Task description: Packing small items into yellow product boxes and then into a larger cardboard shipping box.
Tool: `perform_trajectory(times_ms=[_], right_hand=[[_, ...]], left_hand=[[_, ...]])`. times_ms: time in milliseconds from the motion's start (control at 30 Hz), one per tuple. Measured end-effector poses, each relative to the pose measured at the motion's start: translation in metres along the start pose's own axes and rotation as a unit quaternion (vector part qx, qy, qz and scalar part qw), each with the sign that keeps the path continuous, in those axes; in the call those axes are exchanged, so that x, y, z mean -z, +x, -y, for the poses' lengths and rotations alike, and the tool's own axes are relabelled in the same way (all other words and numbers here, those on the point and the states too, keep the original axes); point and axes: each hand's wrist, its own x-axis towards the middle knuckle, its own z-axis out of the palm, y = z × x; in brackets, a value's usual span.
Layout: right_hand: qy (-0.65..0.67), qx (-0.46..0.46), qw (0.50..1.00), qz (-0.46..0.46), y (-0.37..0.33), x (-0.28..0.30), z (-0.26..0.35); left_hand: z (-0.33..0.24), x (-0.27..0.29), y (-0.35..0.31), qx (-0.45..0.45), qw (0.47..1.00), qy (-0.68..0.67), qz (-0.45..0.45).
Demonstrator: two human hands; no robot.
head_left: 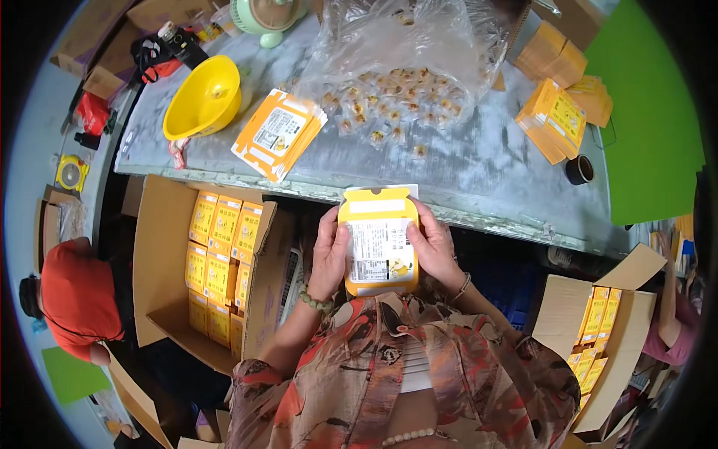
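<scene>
A yellow and white folding carton [380, 247] is held upright before my chest, close to the table's front edge. It looks flat, with its flap at the top and a printed panel facing me. My left hand [327, 251] grips its left side, thumb on the front. On the opposite side my right hand [435, 245] holds it the same way. The fingers behind the carton are hidden. Beyond it on the table lies a stack of flat orange cartons [278, 135], and small wrapped pieces [396, 97] spill from a clear plastic bag [419, 37].
A yellow basin [203, 97] stands at the table's left. More flat cartons [552, 120] and a dark round cup [579, 170] are at the right. Open cardboard boxes of filled yellow cartons flank me, one left [161, 262], one right [627, 329]. A person in red [78, 299] bends at far left.
</scene>
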Motion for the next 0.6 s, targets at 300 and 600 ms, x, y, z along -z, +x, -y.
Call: perform_trajectory(times_ms=[300, 600], right_hand=[[0.078, 0.01, 0.996, 0.044, 0.003, 0.009, -0.012], [0.09, 0.028, 0.989, 0.117, 0.006, 0.016, -0.015]], left_hand=[[-0.014, 0.005, 0.014, 0.011, 0.987, 0.16, -0.026], [-0.019, 0.001, 0.01, -0.158, 0.945, 0.288, -0.013]])
